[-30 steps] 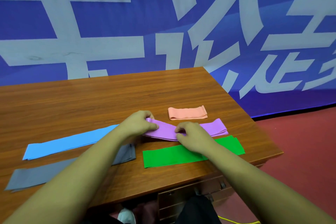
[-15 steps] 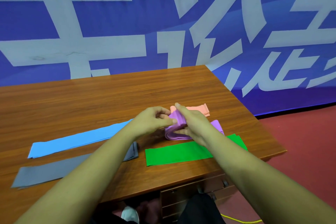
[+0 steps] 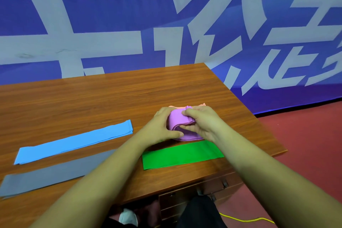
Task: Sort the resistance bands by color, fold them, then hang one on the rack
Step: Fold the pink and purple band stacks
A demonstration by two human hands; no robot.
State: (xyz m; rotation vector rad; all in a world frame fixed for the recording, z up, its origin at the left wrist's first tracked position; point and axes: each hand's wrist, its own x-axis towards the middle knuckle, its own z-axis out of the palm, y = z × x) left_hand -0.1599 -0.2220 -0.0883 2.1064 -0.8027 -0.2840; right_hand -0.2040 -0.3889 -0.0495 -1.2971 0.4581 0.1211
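Both hands meet over the folded purple band (image 3: 178, 119) near the desk's (image 3: 92, 98) right side. The left hand (image 3: 162, 126) cups the bundle's left end, thumb tucked under its lower edge. The right hand (image 3: 200, 123) pinches the layers from the right, fingers curled over the top fold and thumb against the open edges. A peach band (image 3: 185, 106) peeks out just behind the hands. The green band (image 3: 182, 154) lies flat just in front of them. Farther left, the blue band (image 3: 74, 141) and the grey band (image 3: 53, 173) stretch out unfolded, side by side.
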